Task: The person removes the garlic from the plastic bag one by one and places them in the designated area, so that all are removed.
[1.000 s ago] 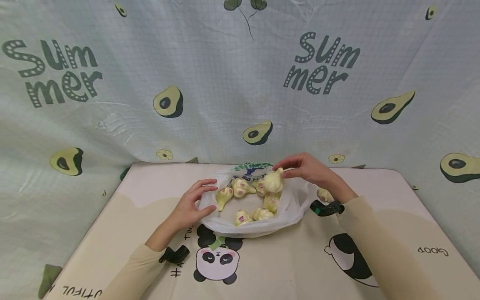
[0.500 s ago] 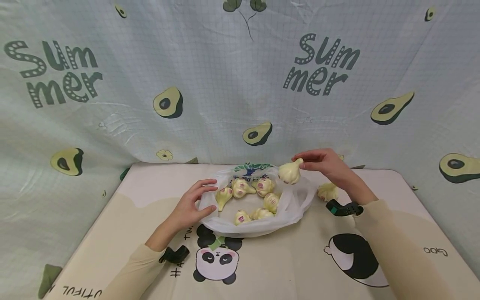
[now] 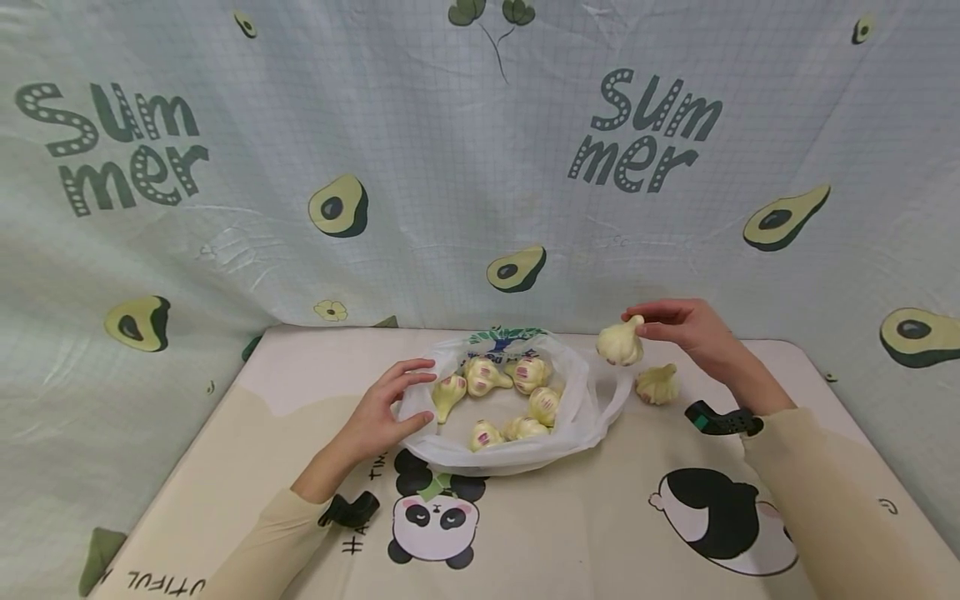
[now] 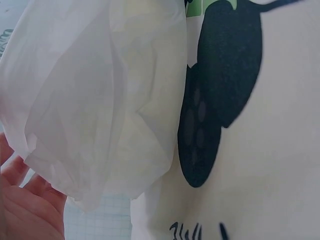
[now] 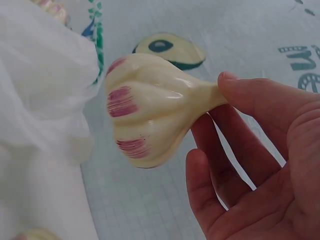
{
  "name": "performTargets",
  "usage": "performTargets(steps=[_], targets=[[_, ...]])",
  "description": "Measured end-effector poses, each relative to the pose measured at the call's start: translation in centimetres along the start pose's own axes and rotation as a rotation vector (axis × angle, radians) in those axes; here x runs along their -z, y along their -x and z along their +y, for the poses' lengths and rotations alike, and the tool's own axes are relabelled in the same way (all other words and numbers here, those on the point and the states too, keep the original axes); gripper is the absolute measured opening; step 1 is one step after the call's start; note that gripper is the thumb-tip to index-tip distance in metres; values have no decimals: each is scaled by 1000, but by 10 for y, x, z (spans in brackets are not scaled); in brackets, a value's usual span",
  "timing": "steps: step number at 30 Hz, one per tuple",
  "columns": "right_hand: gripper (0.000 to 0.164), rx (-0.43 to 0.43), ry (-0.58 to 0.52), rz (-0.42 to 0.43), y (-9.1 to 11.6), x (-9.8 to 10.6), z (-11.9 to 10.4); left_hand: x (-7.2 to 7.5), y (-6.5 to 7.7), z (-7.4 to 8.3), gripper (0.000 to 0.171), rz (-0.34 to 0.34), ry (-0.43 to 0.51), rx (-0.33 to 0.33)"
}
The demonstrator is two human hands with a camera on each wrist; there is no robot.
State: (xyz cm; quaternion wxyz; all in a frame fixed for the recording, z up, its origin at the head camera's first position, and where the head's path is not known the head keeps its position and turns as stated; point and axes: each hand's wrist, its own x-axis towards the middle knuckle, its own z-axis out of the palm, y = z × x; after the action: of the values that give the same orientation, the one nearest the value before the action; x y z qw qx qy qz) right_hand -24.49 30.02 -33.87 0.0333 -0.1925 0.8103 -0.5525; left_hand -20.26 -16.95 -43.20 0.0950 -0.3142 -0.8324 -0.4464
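My right hand (image 3: 690, 327) pinches a garlic bulb (image 3: 620, 342) by its stem, to the right of the white plastic bag (image 3: 487, 460). In the right wrist view this garlic bulb (image 5: 150, 107) looks glossy cream with pink streaks, the thumb and fingertips at its narrow neck. The bag lies with its mouth wide, and several more garlic bulbs (image 3: 483, 377) show inside. Beside its left rim my left hand (image 3: 382, 412) has fingers and thumb spread. In the left wrist view those fingers (image 4: 37, 185) touch the bag's outer side.
Another garlic bulb (image 3: 657, 384) lies on the table right of the bag, below the held one. The table cover (image 3: 562, 533) has panda prints. A hanging cloth (image 3: 420, 167) with avocado prints rises behind the table's back edge.
My right hand has lifted the garlic bulb from over the bag and moved it right, past the bag's rim. The left hand has stayed where it was.
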Motion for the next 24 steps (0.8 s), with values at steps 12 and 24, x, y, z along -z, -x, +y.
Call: performTargets(steps=[12, 24], targets=[[37, -55, 75, 107, 26, 34, 17, 0, 1, -1, 46, 1, -13, 5], [37, -115, 83, 186, 58, 58, 47, 1, 4, -1, 46, -1, -5, -2]])
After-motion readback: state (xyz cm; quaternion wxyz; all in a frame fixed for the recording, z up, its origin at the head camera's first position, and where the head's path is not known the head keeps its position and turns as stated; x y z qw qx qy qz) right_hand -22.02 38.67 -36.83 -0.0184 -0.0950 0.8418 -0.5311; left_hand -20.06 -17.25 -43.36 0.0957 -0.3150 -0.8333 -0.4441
